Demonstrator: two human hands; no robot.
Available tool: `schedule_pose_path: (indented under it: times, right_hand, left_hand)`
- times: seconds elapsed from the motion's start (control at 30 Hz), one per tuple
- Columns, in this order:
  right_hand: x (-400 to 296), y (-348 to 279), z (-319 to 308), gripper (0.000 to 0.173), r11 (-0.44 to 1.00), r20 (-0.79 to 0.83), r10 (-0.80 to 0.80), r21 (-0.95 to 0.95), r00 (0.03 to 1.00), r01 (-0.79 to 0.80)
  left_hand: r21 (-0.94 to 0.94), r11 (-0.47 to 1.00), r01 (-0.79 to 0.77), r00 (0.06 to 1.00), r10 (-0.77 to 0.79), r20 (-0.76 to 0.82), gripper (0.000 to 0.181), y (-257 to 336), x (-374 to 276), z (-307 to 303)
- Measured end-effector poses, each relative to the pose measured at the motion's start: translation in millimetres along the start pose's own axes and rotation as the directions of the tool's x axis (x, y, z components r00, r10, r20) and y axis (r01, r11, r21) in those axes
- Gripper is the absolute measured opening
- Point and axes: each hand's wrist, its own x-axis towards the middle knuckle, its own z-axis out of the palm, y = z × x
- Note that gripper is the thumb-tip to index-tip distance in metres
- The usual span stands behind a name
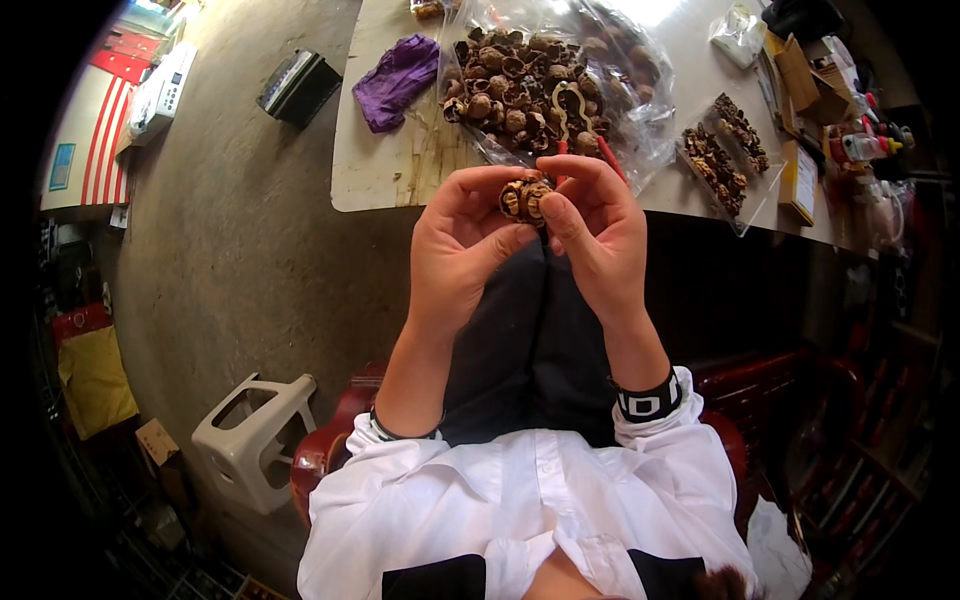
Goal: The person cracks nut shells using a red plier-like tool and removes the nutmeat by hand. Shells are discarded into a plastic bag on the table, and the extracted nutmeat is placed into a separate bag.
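A cracked walnut (523, 201) with its kernel exposed is pinched between both hands just off the table's front edge. My left hand (469, 225) has fingertips and thumb around its left side. On the other side, the thumb of my right hand (600, 221) presses against the kernel. Behind the hands, walnuts and broken shells (517, 90) lie heaped on a clear plastic bag (645, 97). A nutcracker with red handles (564, 112) rests on the heap, its lower part partly hidden by my right hand. Walnut kernels fill parts of a clear divided tray (742, 223) to the right.
A purple cloth (397, 82) lies on the white table (397, 176). Boxes (799, 184) and small bottles (862, 146) crowd its right end. A black container (300, 86) stands on the floor at left, with a plastic stool (255, 442) nearer. A dark red chair (322, 457) surrounds my body.
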Motion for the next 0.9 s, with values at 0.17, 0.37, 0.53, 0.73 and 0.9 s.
schedule_pose_path:
  times: [0.17, 0.37, 0.53, 0.73, 0.9]
  right_hand:
    - [-5.0, 2.1, 2.1, 0.03, 0.99, 0.051, 0.025, 0.137, 0.998, -0.032]
    - [-19.3, -0.3, 17.4, 0.025, 0.993, -0.041, 0.019, 0.116, 0.999, -0.014]
    - [-21.6, 7.5, 29.2, 0.028, 0.972, -0.201, -0.18, -0.188, 0.963, 0.142]
    - [-23.1, 7.2, 26.2, 0.031, 0.987, -0.217, -0.116, -0.136, 0.969, 0.088]
    - [-25.6, 4.0, 25.7, 0.033, 0.993, -0.228, -0.058, -0.112, 0.972, 0.033]
  left_hand:
    - [-0.054, 0.999, -0.002, 1.0, 0.003, 0.001, 0.039, 5.8, -2.9, 3.0]
    - [-0.028, 0.999, -0.018, 0.996, 0.015, -0.093, 0.039, -3.3, -12.4, 13.9]
    - [0.198, 0.974, -0.106, 0.968, 0.147, -0.203, 0.04, -19.3, -19.4, 21.6]
    - [0.206, 0.974, -0.096, 0.965, 0.142, -0.219, 0.04, -24.1, -21.8, 20.5]
    - [0.159, 0.985, -0.068, 0.971, 0.102, -0.215, 0.039, -23.5, -21.4, 20.6]
